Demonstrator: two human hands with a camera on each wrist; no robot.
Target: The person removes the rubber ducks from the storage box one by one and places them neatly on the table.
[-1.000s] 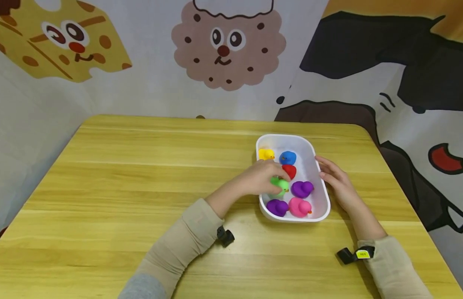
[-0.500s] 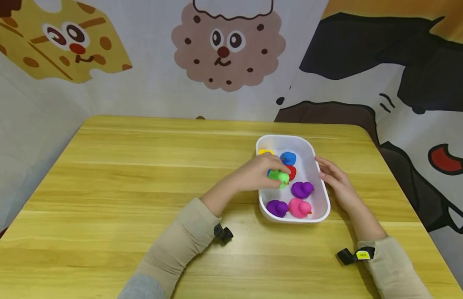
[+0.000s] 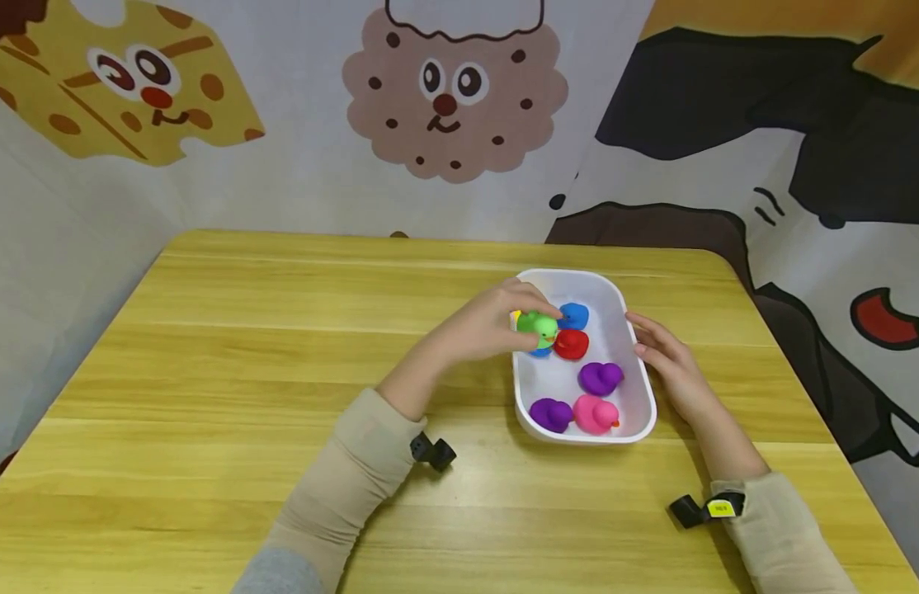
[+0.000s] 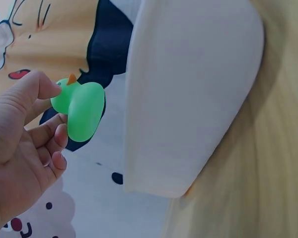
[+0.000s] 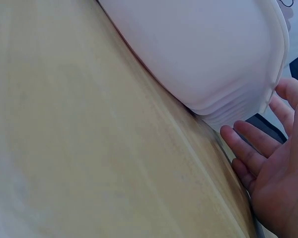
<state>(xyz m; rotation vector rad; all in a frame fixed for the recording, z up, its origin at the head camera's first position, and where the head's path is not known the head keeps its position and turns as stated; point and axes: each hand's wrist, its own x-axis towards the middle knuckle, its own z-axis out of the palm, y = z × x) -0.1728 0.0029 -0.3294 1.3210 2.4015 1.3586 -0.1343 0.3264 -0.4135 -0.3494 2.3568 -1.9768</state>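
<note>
My left hand [image 3: 476, 330] pinches a green rubber duck [image 3: 537, 328] between thumb and fingers, lifted over the left side of a white plastic tub [image 3: 517, 404]. In the left wrist view the green duck [image 4: 87, 111] is level with the tub's rim or higher. Beneath it a blue duck [image 3: 539, 352] and a bit of yellow peek out, mostly hidden. Also in the tub are another blue duck [image 3: 574, 316], a red duck [image 3: 572, 345], two purple ducks and a pink duck [image 3: 596, 414]. My right hand [image 3: 675, 363] rests its fingertips against the tub's right rim, fingers relaxed.
The tub stands on a wooden table [image 3: 281, 371], right of the middle. A cloth printed with cartoon figures [image 3: 452, 99] hangs behind the table's far edge. Both wrists wear a small black camera [image 3: 433, 452].
The left hand has raised the green duck from the tub's floor and carried it up and to the left, uncovering the red duck. The right hand has stayed put at the rim.
</note>
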